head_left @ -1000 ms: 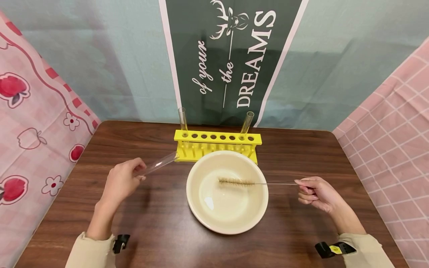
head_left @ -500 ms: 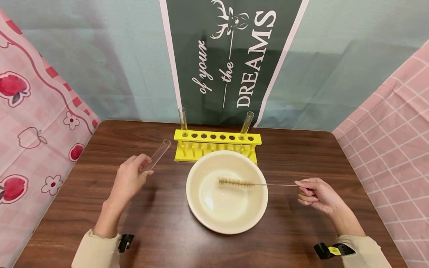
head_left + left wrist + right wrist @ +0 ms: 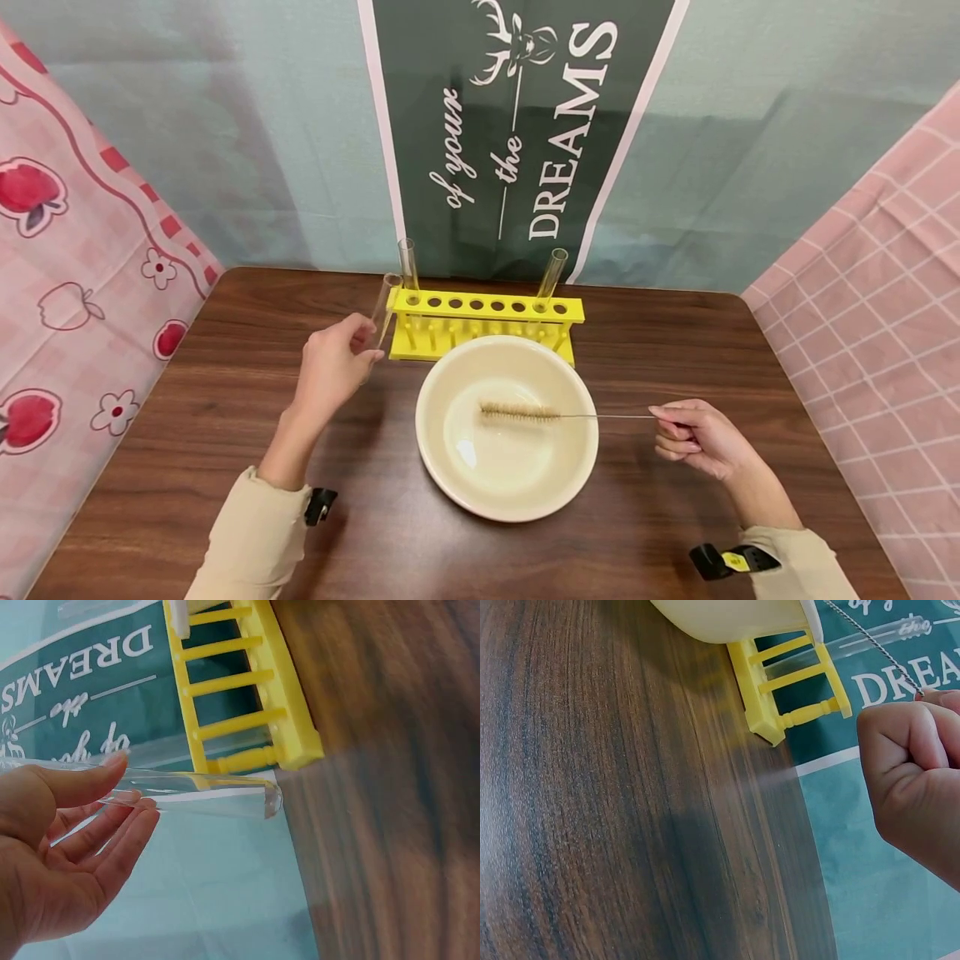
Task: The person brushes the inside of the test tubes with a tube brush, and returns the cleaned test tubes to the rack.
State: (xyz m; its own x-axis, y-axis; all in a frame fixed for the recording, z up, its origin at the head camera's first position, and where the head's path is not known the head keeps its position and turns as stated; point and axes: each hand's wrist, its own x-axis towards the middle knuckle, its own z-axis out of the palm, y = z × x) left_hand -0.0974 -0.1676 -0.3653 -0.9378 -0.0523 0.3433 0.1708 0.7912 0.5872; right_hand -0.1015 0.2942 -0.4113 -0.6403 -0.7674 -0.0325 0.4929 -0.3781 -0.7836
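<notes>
My left hand [image 3: 335, 360] pinches a clear glass test tube [image 3: 385, 304] between thumb and fingers. The tube stands nearly upright, mouth up, at the left end of a yellow test tube rack [image 3: 486, 307]; in the left wrist view its rounded bottom [image 3: 273, 801] sticks out past the fingers. My right hand [image 3: 701, 437] grips the thin twisted wire handle of a test tube brush [image 3: 519, 412]. Its tan bristles hang over the inside of a cream bowl [image 3: 507, 510]. In the right wrist view the wire [image 3: 877, 646] runs into the curled fingers.
Two other test tubes stand in the rack, one at its left end [image 3: 408, 267] and one near its right end [image 3: 552, 275]. The bowl sits just in front of the rack on a dark wooden table [image 3: 645, 350]. Cloth hangings surround the table's back and sides.
My left hand has moved right and away from me to the rack's left end, and the tube has turned from slanted to nearly upright. The right hand and brush have shifted slightly left.
</notes>
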